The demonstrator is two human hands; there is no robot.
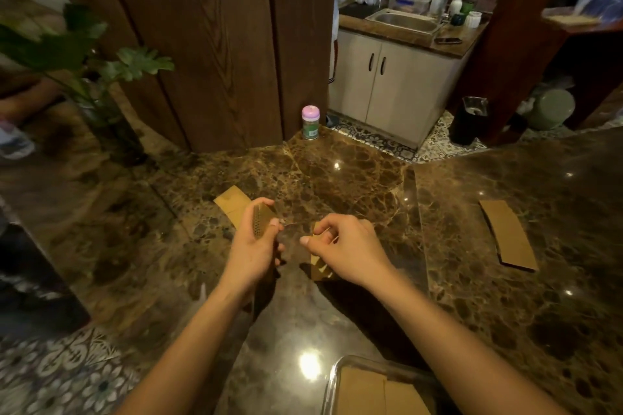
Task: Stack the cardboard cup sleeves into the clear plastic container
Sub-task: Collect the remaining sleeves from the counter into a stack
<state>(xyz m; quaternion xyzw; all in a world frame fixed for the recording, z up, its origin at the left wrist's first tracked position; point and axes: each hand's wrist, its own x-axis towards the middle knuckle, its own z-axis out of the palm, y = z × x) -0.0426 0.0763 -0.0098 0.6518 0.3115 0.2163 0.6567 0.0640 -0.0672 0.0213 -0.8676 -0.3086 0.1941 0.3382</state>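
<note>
Brown marble counter (337, 178) carries the clear plastic container (332, 381), with cardboard sleeves (371, 391) lying flat inside. Beyond the container, the left hand (253, 246) grips a sleeve bundle (260, 220) edge-on, and the right hand (347, 246) pinches one sleeve (318, 268). Farther beyond the container are a pink-capped bottle (310, 123), dark wood panelling (219, 43) and a steel sink (403, 21).

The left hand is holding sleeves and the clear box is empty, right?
Not empty. The head view shows the left hand holding sleeves, but the box already has other sleeves lying inside.
</note>
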